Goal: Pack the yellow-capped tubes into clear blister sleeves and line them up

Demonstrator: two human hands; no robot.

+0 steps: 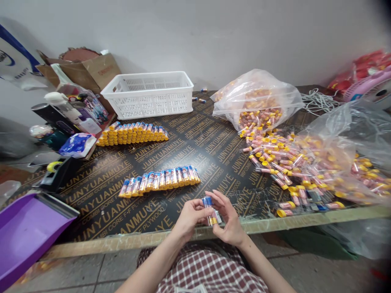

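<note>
Over the near table edge [305, 221] I hold a small tube [209, 210] upright, blue end up, yellow cap down; my left hand [189, 217] pinches its middle, my right hand [227, 219] curls round its lower side, wrists bent inward; beyond lies a row of tubes [160, 180], and loose tubes [275, 156] spill to my right.

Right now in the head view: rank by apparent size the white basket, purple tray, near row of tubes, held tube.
1. purple tray, though it is cut off and nearest the camera, so unsure against the basket
2. white basket
3. near row of tubes
4. held tube, in both hands
</note>
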